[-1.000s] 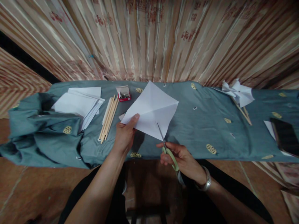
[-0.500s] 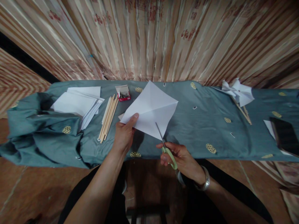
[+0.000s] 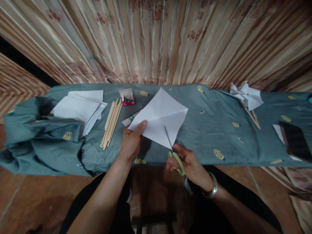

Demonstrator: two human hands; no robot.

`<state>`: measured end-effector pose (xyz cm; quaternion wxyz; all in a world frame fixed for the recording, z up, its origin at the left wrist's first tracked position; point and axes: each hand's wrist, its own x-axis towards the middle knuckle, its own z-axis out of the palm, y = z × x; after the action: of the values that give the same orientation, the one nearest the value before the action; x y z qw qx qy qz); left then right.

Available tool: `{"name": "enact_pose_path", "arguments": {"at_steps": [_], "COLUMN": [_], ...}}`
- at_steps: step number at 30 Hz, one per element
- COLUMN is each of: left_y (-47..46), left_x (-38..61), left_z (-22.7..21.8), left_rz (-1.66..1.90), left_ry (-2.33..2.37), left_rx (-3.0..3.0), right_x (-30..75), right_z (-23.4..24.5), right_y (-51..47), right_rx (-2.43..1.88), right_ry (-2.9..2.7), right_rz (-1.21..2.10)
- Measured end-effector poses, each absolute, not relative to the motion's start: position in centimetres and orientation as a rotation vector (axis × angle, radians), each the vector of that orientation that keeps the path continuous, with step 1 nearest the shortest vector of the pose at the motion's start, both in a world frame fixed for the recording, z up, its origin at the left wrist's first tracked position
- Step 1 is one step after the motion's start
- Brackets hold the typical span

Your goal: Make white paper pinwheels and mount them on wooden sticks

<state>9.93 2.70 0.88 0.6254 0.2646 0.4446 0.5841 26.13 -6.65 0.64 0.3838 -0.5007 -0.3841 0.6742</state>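
Pinches a creased white sheet (image 3: 159, 112) near its left corner with the left hand (image 3: 131, 142), holding it out just ahead, and curls the right hand (image 3: 190, 161) round green-handled scissors (image 3: 179, 163) at the near corner (with a blade over it). Has a tube (image 3: 128, 121), partly hidden, just beyond the left grip, wooden sticks (image 3: 112, 125) farther left, and a paper pinwheel (image 3: 252, 97) well right.
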Motion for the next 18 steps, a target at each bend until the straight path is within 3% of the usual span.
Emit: {"name": "enact_pose_path", "arguments": {"at_steps": [18], "left_y": [2.48], "left_x": [10.32], "left_z": [0.97], "left_rz": [1.32], "left_ry": [1.011], "left_rx": [0.594], "right_x": [26.07], "right_z": [1.4], "right_y": [-6.42], "right_rx": [-1.324], "right_ry": [-0.983], "right_rz": [1.682]}}
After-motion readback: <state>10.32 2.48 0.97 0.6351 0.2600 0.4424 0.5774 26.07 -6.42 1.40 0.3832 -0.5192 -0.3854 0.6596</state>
